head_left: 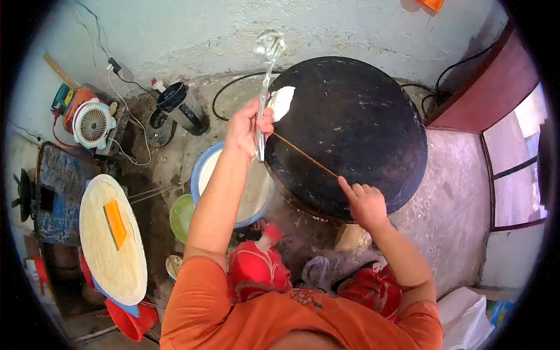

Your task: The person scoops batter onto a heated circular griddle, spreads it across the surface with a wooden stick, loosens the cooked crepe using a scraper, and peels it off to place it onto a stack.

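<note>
In the centre of the frame, the left hand (249, 127) has its fingers closed around the handle of a metal ladle (269, 46), bowl uppermost. The right hand (367, 204), lower right of it, points its index finger at a thin stick's (306, 156) end, other fingers curled. The stick slants over the round black plate (356, 128); a white piece (282, 103) is beside the left hand.

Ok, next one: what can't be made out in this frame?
All in the head view:
- Whether the left hand also grips the thin stick: its fingers and the ladle cover that end.
- How the right hand holds the stick: too small, palm unseen.
- Part of the blue-rimmed basin: behind the left forearm.
- Rest of the orange thing: cut off by the top edge.
</note>
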The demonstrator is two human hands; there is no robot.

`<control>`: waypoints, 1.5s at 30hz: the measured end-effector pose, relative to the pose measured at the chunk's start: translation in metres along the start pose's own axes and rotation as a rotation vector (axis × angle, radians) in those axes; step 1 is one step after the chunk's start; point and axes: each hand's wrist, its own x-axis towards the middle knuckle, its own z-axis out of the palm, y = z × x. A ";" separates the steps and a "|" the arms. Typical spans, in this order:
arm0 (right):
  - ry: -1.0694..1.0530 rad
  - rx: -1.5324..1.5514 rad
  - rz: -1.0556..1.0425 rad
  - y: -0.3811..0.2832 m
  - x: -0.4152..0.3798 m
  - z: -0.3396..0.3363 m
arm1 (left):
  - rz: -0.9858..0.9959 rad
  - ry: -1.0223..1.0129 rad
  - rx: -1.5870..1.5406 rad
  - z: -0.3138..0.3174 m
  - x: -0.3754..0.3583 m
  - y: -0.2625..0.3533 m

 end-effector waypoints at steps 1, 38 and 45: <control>0.000 0.001 -0.001 0.000 0.007 0.009 | 0.001 0.001 0.000 0.007 -0.004 0.005; 0.092 0.091 0.474 0.050 0.105 0.038 | -0.055 0.344 -0.774 -0.176 -0.199 -0.059; 0.039 0.294 0.398 -0.004 0.117 0.032 | -0.071 0.375 -0.749 -0.180 -0.194 -0.059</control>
